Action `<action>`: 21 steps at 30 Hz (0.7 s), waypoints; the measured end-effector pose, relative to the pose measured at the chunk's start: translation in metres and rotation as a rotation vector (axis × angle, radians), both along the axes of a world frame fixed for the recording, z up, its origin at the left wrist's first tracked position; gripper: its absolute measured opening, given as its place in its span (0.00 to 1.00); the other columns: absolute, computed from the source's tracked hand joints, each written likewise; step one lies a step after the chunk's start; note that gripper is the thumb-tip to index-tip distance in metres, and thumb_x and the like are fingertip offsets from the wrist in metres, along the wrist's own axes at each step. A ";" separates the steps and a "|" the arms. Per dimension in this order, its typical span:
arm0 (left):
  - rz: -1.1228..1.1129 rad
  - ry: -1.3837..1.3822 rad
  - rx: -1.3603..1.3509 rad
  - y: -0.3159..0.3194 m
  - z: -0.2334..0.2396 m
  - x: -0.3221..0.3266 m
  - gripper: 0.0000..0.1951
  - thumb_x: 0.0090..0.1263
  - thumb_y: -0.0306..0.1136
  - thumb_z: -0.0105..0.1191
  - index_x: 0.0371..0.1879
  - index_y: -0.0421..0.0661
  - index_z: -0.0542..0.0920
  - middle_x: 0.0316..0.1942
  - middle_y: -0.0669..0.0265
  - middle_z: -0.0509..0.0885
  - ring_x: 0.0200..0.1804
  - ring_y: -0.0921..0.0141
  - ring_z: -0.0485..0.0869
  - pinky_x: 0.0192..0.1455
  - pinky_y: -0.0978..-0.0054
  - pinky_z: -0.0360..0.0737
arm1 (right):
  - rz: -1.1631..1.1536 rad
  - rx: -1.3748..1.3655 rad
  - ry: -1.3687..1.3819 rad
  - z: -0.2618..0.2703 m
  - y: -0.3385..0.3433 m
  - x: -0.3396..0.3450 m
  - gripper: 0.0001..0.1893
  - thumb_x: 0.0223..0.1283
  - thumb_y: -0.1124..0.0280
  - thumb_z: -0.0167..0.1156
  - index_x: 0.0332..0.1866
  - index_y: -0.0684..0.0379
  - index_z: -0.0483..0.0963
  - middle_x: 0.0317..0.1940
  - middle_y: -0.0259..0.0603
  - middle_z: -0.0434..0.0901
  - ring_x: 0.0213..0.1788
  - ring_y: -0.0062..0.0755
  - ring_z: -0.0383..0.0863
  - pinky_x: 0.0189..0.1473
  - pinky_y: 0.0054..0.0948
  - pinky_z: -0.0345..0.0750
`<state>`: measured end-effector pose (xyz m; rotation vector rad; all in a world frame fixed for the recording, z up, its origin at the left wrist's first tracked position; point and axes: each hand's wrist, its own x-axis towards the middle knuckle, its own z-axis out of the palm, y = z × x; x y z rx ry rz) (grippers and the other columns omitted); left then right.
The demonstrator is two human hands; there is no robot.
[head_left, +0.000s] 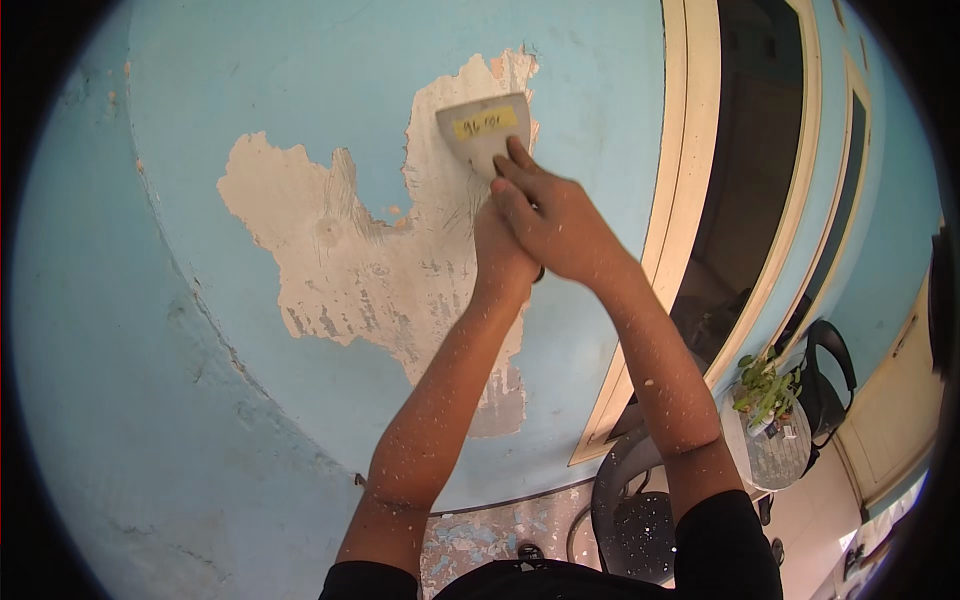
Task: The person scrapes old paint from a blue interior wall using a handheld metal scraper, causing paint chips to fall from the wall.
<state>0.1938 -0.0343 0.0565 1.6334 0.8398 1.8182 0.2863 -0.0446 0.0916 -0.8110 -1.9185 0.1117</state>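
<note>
A wide metal scraper [484,131] with a strip of yellow tape bearing writing lies with its blade against the upper part of a bare patch [367,277] on the blue painted wall [315,75]. My left hand [506,244] is closed round the scraper's handle, which is mostly hidden. Over it rests my right hand [551,214], its fingers reaching onto the lower part of the blade. Ragged paint edges surround the patch, and scratch marks show on it. Small pale flakes dot both forearms.
A cream window frame [679,187] with dark glass stands right of the patch. Below it is a black chair [645,525] with flakes on its seat. Farther right are a round table [780,457] with a potted plant [765,390] and another chair [829,375]. Paint chips [472,540] litter the floor.
</note>
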 end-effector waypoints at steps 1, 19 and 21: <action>-0.011 -0.003 -0.001 -0.008 0.011 0.003 0.13 0.77 0.36 0.54 0.51 0.38 0.76 0.37 0.67 0.81 0.38 0.77 0.81 0.34 0.77 0.78 | -0.011 -0.001 -0.003 0.014 -0.006 0.002 0.26 0.73 0.59 0.50 0.65 0.68 0.75 0.66 0.64 0.74 0.70 0.54 0.75 0.70 0.40 0.72; -0.198 -0.252 -0.193 -0.024 0.020 0.007 0.16 0.78 0.39 0.47 0.38 0.35 0.75 0.25 0.64 0.78 0.19 0.74 0.75 0.18 0.75 0.69 | 0.015 0.001 0.096 0.000 0.011 0.003 0.28 0.66 0.58 0.49 0.63 0.65 0.79 0.73 0.49 0.70 0.57 0.40 0.86 0.61 0.33 0.77; -0.229 -0.142 -0.247 -0.017 0.036 -0.002 0.13 0.75 0.37 0.53 0.42 0.37 0.76 0.27 0.63 0.79 0.24 0.74 0.77 0.23 0.72 0.70 | 0.071 0.028 0.126 0.020 0.009 0.009 0.27 0.67 0.57 0.51 0.62 0.66 0.80 0.73 0.50 0.70 0.62 0.41 0.83 0.64 0.33 0.75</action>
